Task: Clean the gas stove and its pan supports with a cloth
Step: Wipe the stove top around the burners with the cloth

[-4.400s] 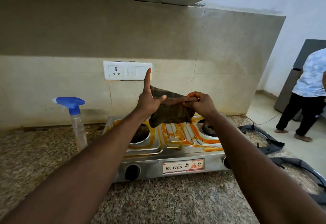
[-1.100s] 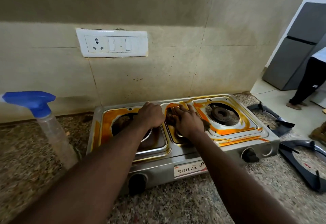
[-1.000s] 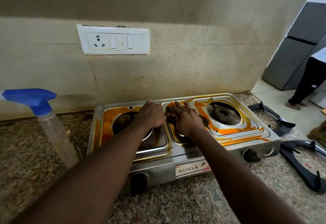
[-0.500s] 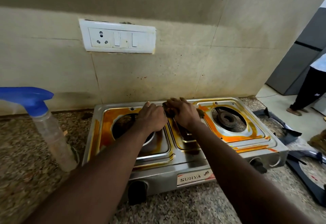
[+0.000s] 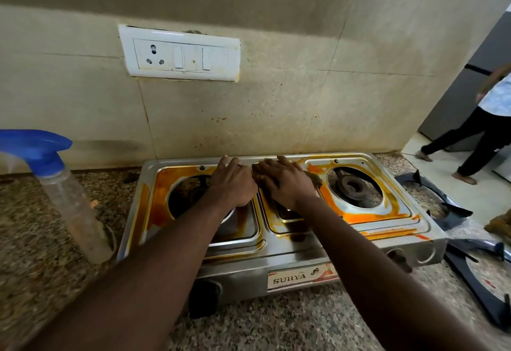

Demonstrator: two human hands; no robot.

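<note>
Centre frame — right hand, fingers flat, presses cloth onto stove; left hand rests alongside, fingers relaxed.

Both arms extended forward, hands set palm down, side by side.

The left forearm and right forearm entered from the lower edge of the view and converged toward the centre. The left hand lay knuckles up, its fingers reaching forward and loosely bent. The right hand lay flat just beside it, fingers straight and slightly spread, pressing downward, the wrist low and angled toward the left hand.
</note>
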